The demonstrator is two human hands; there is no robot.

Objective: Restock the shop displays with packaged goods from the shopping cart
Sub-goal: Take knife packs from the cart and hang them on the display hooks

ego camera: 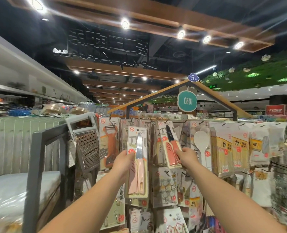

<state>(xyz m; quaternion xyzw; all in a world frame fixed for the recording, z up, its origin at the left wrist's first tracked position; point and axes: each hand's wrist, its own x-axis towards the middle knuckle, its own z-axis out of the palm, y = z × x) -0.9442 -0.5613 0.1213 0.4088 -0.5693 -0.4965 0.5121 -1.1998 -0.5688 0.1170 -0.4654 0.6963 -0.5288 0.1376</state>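
Bare forearms [95,195], seemingly no sleeves.

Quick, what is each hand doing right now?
Left hand: grips a pale pink knife pack by its left edge.
Right hand: pinches the lower end of a coral knife pack hanging on the rack.

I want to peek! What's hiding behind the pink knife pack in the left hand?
Behind the pink knife pack held by the left hand hang more carded packs on the rack, and hook packs show below. Whatever is directly behind it is covered.
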